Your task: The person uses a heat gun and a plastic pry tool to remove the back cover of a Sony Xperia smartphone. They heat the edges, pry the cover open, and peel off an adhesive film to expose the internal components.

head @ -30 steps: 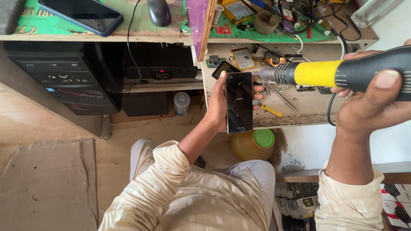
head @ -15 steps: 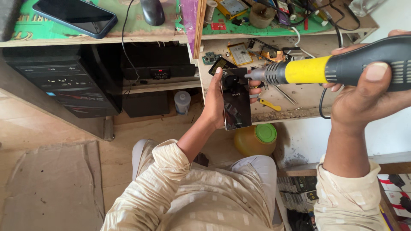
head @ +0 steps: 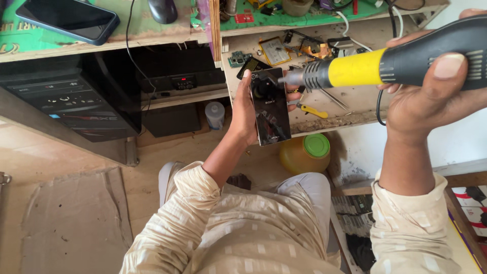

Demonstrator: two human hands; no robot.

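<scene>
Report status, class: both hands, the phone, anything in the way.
Left hand grips black phone upright. Right hand holds yellow-and-black hot-air tool, nozzle at phone's upper end. Nothing between nozzle and phone.

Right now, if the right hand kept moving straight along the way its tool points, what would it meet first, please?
The right hand aims the yellow-and-black heat tool leftward; its nozzle would first meet the upper part of the black phone held by the left hand. Whether they already touch is unclear.

Glossy black phone (head: 270,106), rough wooden shelf (head: 355,109)
</scene>
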